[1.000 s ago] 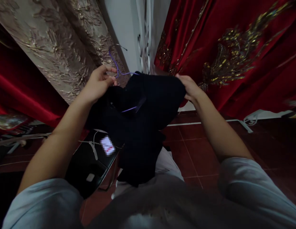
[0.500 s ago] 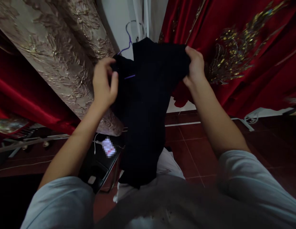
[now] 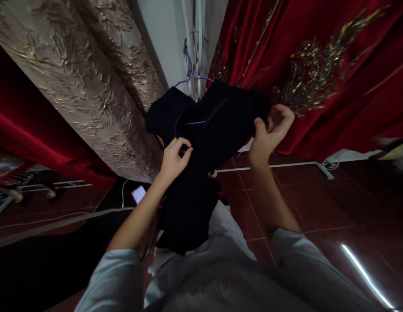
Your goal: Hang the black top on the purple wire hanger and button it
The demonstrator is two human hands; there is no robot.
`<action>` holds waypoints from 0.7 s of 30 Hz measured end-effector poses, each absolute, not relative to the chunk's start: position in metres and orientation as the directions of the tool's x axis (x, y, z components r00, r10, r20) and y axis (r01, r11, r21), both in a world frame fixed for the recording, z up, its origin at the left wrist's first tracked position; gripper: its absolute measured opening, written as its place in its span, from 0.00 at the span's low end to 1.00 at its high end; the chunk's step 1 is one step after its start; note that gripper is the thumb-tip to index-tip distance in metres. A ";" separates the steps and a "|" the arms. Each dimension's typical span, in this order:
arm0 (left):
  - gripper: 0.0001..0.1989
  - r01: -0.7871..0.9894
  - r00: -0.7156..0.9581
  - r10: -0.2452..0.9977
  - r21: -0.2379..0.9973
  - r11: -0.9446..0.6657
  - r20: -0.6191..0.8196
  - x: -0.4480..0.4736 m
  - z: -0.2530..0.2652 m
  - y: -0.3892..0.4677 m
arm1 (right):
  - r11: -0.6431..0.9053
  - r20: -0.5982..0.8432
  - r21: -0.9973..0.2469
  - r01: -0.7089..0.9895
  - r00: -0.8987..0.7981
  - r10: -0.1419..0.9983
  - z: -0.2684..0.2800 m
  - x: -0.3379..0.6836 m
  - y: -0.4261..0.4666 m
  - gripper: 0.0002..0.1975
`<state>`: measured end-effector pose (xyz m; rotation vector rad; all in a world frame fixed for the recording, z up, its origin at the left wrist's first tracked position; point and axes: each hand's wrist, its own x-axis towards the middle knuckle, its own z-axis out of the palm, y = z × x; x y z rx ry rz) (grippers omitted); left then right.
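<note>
Garment (image 3: 204, 160), near-black, hangs on a purple wire hanger (image 3: 190, 69), its shoulders over the hanger's two sloping arms and the hanger's lower bar showing through the neck opening. The garment's bottom edge lies against the person's white trousers (image 3: 229, 223). The left hand (image 3: 177, 158) is at the garment's front, just below the neck opening, thumb and forefinger tips brought close together; whether cloth is pinched between them I cannot tell. The right hand (image 3: 271, 132), slightly blurred, is at the outer edge of the garment's right-hand shoulder, thumb standing apart from loosely curled fingers; contact with the cloth is unclear. Behind the hanger's hook stand white metal uprights (image 3: 199, 47). Beige textured fabric (image 3: 100, 99) drapes to the left, red fabric (image 3: 357, 112) with gold sequins (image 3: 312, 73) to the right. Near the far edge of a black tabletop (image 3: 110, 195), a lit phone (image 3: 138, 193) lies beside a white cable (image 3: 123, 193). Reddish tiles (image 3: 305, 199) cover the floor.
</note>
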<state>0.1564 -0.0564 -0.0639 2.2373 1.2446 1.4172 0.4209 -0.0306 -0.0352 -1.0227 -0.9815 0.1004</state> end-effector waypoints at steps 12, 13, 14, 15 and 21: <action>0.18 0.213 -0.262 0.832 0.870 -0.445 0.490 0.205 -0.097 -0.120 | 0.003 -0.002 -0.990 0.143 -0.032 0.999 -0.131 0.324 -0.097 0.23; 0.18 0.211 -0.273 0.823 0.866 -0.454 0.498 0.202 -0.098 -0.120 | -0.001 -0.007 -0.993 0.114 -0.059 0.998 -0.129 0.326 -0.100 0.24; 0.18 0.196 -0.288 0.817 0.866 -0.461 0.500 0.200 -0.099 -0.120 | 0.000 -0.005 -0.996 0.089 -0.060 0.998 -0.126 0.328 -0.103 0.24; 0.18 0.170 -0.299 0.817 0.870 -0.463 0.494 0.197 -0.100 -0.119 | 0.002 -0.001 -0.998 0.070 -0.041 0.999 -0.122 0.329 -0.105 0.24; 0.11 0.110 -0.028 0.936 0.932 -0.347 0.351 0.188 -0.108 -0.122 | 0.018 0.018 -1.000 0.007 0.018 1.000 -0.108 0.325 -0.112 0.25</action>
